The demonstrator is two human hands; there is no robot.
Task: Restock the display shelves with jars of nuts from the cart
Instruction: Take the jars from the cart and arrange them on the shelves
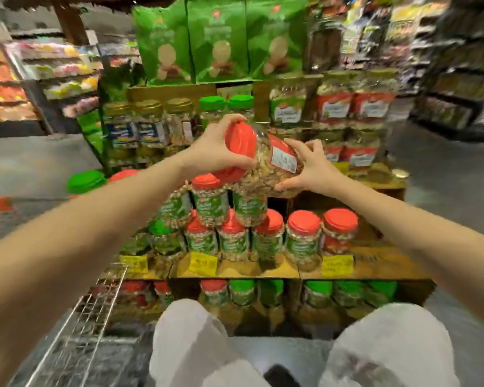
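Observation:
I hold a clear jar of nuts (266, 163) with a red lid, tilted on its side, above the middle shelf. My left hand (215, 148) grips its red lid end. My right hand (309, 166) grips the jar's bottom end by the white label. Below it stand stacked red-lidded jars (210, 202) and a front row of red-lidded jars (303, 236) on the wooden display shelf (375, 270). The wire cart (95, 311) is at the lower left, its contents blurred.
Green-lidded and gold-lidded jars (179, 118) fill the upper shelf, green bags (218, 40) stand on top, and packed nut bags (361, 107) are at the right. More jars sit on the bottom shelf (319, 294). My knees in light trousers (196, 342) are close to the display.

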